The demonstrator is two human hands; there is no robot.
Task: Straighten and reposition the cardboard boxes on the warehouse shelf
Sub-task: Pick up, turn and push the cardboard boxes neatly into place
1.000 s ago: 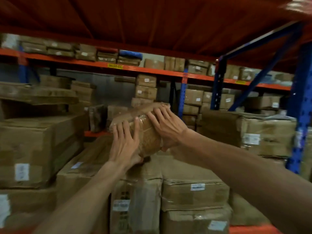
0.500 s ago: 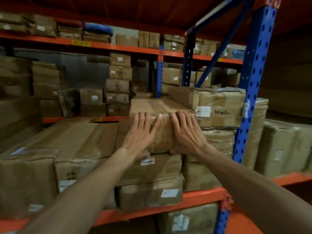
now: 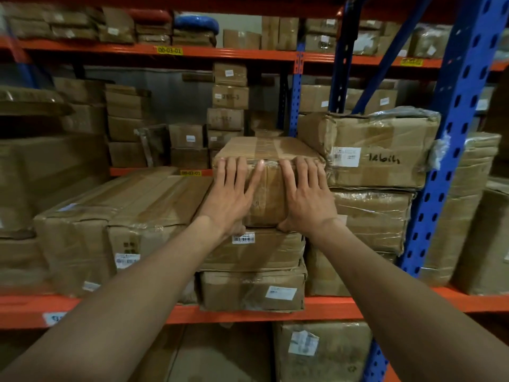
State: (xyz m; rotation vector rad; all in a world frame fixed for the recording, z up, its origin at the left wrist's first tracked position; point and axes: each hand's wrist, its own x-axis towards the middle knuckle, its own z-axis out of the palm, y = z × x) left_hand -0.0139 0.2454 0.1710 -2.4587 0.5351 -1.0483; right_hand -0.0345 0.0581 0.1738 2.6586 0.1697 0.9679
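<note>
A small taped cardboard box (image 3: 268, 172) is seen on top of the middle stack on the shelf, resting on two flatter boxes (image 3: 256, 268) that sit on the orange shelf beam (image 3: 325, 307). Both hands are laid flat against its near face. The left hand (image 3: 231, 194) is spread open, fingers pointing up to the top edge; the right hand (image 3: 305, 194) is likewise spread, its thumb tucked at the lower front edge. Neither grip is closed around the box: the palms press on it, nothing is clasped.

The box is judged to be set down already, its underside in contact with the box below. Its right side lies just beside, possibly touching, the large box marked in black pen (image 3: 380, 150); the seam between them is too dim to be read with certainty. The front face stands roughly in line with the stack below, perhaps overhanging slightly.

Progress: placement of this box is taken as nearly done; a final push to square it with its neighbours appears to be what remains here. To the left, long flat boxes (image 3: 115, 213) lie at a slight angle and are not flush, so further straightening is judged to be left. The right-hand stack behind the blue upright (image 3: 451, 150) is crumpled but stacked
</note>
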